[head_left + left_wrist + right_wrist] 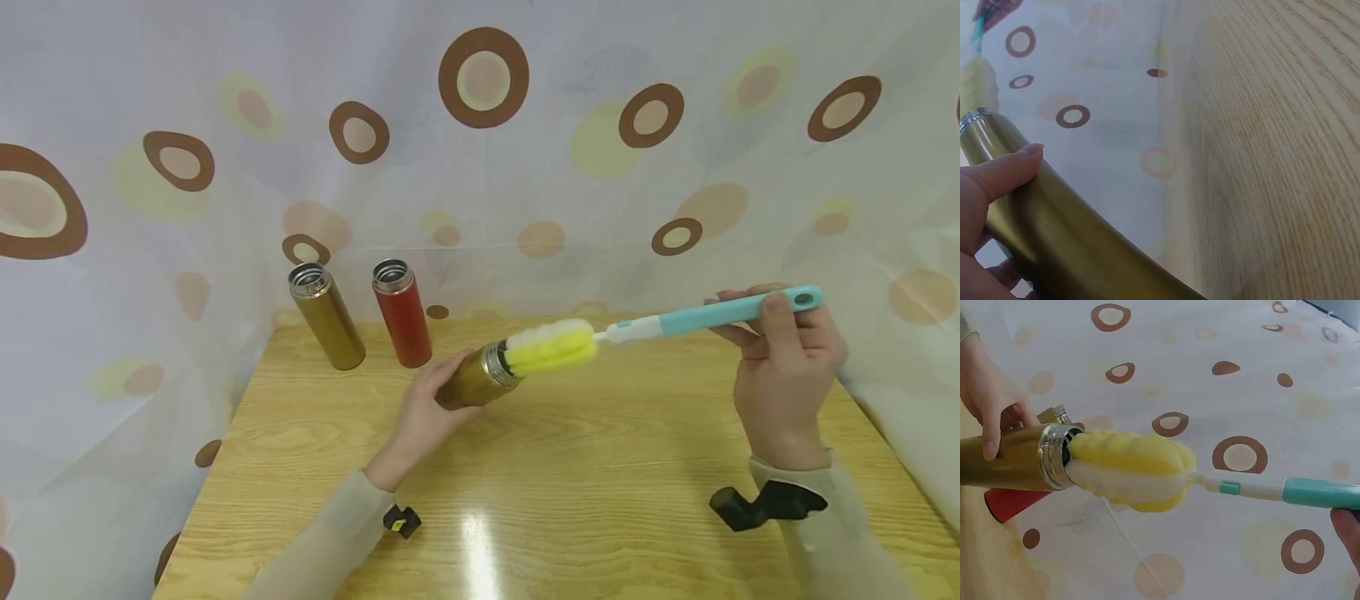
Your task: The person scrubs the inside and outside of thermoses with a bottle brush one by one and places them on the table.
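Note:
My left hand (427,408) grips a gold metal bottle (474,380) round its body, tilted so that its open mouth points right. In my right hand (787,375) is the turquoise handle of a bottle brush (705,315), pinched between thumb and fingers. The brush's yellow and white sponge head (1129,469) has its tip at or just inside the bottle's steel rim (1055,456); most of the sponge is outside. In the left wrist view the thumb (1013,172) lies along the gold bottle (1079,237).
A second gold bottle (330,321) and a red bottle (405,321) stand uncapped at the back left of the wooden table (600,500). Behind them hangs a pale curtain (555,183) with brown and yellow circles. Small black devices sit on both wrists.

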`<state>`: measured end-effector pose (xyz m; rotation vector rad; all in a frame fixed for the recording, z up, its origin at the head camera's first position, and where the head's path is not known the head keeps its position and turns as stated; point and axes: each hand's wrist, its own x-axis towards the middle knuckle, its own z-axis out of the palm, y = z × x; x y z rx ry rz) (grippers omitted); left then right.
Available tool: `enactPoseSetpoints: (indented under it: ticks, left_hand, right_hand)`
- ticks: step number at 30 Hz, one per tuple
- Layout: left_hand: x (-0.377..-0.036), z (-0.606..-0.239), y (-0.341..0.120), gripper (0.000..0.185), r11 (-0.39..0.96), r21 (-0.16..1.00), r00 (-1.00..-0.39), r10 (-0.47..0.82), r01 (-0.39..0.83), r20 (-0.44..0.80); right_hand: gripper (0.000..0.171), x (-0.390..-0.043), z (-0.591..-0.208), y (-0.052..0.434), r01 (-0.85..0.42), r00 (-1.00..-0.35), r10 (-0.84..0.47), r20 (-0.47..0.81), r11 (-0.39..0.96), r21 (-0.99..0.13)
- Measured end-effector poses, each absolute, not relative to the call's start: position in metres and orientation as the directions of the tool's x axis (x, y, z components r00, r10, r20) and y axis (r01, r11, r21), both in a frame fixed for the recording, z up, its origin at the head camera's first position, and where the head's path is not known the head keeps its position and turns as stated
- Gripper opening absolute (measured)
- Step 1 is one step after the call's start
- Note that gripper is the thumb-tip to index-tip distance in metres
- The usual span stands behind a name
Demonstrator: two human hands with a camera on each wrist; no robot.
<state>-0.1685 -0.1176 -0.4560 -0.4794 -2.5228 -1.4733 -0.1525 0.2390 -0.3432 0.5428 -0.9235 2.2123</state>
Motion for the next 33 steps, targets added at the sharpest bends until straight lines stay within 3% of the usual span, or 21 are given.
enactPoseSetpoints:
  ticks: [6, 16, 33]
  left_hand:
    - [-0.17, -0.456, -0.119, 0.078, 0.452, 0.824, -0.94, 0.167, 0.342, 0.299]
    - [-0.167, -0.452, -0.116, 0.079, 0.443, 0.822, -0.934, 0.186, 0.358, 0.306]
    - [-0.168, -0.447, -0.116, 0.079, 0.478, 0.812, -0.942, 0.156, 0.334, 0.296]
  right_hand:
    - [0.015, -0.158, -0.344, 0.25, -0.751, -0.658, 0.49, 0.571, -0.473, -0.46]
    - [0.017, -0.157, -0.356, 0.238, -0.702, -0.685, 0.287, 0.67, -0.506, -0.501]
    - [0.016, -0.143, -0.344, 0.236, -0.726, -0.649, 0.21, 0.731, -0.459, -0.512]
